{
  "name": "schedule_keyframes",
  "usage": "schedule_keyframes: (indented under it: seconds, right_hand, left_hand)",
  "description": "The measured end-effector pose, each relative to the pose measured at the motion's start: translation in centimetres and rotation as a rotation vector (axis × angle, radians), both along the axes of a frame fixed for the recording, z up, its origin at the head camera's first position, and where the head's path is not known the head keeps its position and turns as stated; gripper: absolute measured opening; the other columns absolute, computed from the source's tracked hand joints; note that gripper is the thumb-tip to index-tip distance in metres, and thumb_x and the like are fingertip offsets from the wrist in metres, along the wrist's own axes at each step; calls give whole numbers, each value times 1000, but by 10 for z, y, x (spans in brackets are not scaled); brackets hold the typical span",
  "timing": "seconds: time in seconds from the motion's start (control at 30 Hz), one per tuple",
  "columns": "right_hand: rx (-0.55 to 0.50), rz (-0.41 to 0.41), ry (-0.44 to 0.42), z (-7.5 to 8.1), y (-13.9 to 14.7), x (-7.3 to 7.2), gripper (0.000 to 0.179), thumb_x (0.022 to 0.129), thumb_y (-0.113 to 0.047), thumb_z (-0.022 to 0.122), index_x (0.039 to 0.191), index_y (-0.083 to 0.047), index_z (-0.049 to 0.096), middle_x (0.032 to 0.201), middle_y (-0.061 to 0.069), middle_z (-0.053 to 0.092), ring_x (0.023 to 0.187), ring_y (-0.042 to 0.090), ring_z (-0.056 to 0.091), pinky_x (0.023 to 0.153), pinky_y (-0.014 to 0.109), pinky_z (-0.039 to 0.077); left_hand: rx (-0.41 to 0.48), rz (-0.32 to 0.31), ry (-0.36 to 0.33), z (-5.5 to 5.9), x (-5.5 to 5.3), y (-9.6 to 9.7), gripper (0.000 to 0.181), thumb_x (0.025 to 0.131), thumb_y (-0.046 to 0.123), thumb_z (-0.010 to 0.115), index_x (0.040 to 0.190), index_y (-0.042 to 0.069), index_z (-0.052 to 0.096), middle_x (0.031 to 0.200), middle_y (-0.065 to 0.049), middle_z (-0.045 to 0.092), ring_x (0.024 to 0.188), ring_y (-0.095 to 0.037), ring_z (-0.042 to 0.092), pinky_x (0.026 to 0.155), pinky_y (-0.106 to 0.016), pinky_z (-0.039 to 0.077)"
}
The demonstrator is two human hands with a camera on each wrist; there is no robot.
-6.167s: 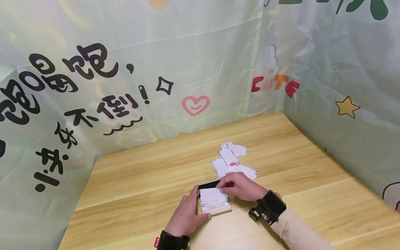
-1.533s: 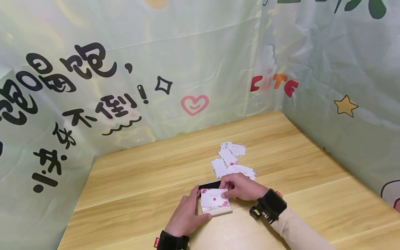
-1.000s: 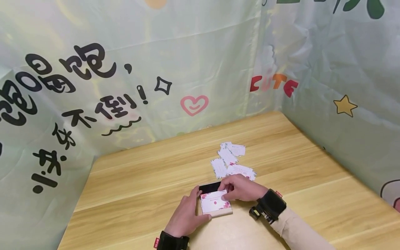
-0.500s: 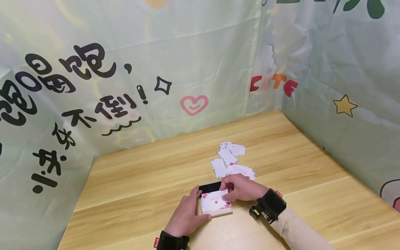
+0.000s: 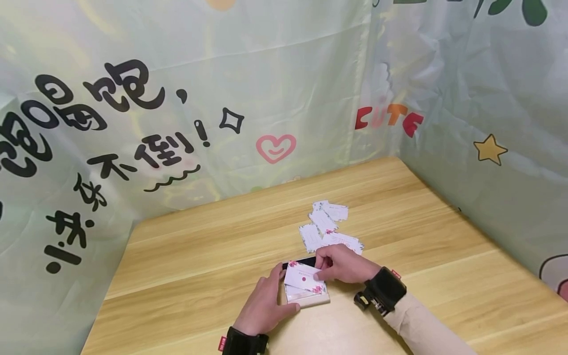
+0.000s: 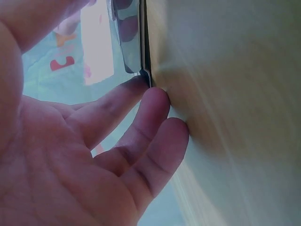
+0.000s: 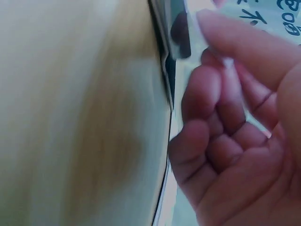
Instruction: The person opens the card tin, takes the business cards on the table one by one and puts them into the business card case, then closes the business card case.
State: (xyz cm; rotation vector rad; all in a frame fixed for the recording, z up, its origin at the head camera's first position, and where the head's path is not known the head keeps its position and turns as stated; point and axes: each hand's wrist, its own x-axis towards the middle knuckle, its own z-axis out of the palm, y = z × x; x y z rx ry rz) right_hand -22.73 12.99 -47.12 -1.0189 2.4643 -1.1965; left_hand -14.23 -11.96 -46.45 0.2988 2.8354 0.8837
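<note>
A slim metal business card case (image 5: 314, 300) lies on the table with its black-lined lid opened away from me. My left hand (image 5: 266, 303) holds it from the left, thumb at the near edge and fingertips by the hinge; the left wrist view shows its shiny side (image 6: 129, 42) close to the fingers. Between thumb and fingers, my right hand (image 5: 345, 265) pinches the right edge of a white business card (image 5: 298, 277) with pink flowers at its corners. This card sits askew over the case, above a pale card lower down.
Several loose flowered cards (image 5: 323, 221) lie overlapping on the wooden table (image 5: 199, 261), just beyond the right hand. Printed fabric walls (image 5: 310, 98) stand along the table's back, left and right sides.
Earlier, a card with grey-blue corner flowers lay on top at the case; then the pink-flowered card sat low in it. Now the right hand has raised that card away from me and turned it askew.
</note>
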Motion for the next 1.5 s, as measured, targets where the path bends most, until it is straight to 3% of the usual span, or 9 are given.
schedule_keyframes:
  seconds: [0.27,0.53,0.87,1.07,1.33,1.5]
  right_hand:
    - [2,-19,-15,-1,0,0,17,86,-37,70,82,-25,57,71,-9,57,66,9,51,60,26,42]
    - [-15,-78,37,2,4,-4,15,87,-34,69,83,-25,57,73,-9,56,69,10,52,61,28,45]
    - [-40,36,-19,-1,8,-7,12,84,-33,71,84,-24,63,74,-7,58,72,12,53,64,28,44]
    - [-3,91,-54,-1,2,-2,9,84,-30,72,91,-25,70,84,-10,63,77,9,57,69,29,49]
    - [27,55,-72,2,0,1,22,80,-32,76,92,-20,63,80,-7,60,75,10,56,67,29,48]
    - [22,76,-61,2,1,1,14,80,-31,76,85,-24,65,80,-7,59,72,11,55,64,28,47]
  left_hand:
    - [7,-4,17,0,1,0,98,73,48,77,151,12,28,142,-3,49,112,-20,47,94,-43,43]
    - [23,-24,23,1,0,0,98,74,49,75,150,11,27,142,0,49,120,-23,46,98,-45,40]
    - [14,-14,9,2,2,0,99,74,48,76,151,11,26,143,2,49,118,-22,46,97,-45,41]
    - [20,-31,24,1,2,-1,100,73,48,76,151,9,25,142,2,49,120,-23,45,99,-45,40]
    - [23,-35,33,1,2,0,100,73,49,76,151,10,25,142,2,49,121,-24,45,99,-45,39]
    - [21,-35,29,0,2,0,100,74,50,75,151,10,25,142,3,50,122,-24,45,100,-45,39]
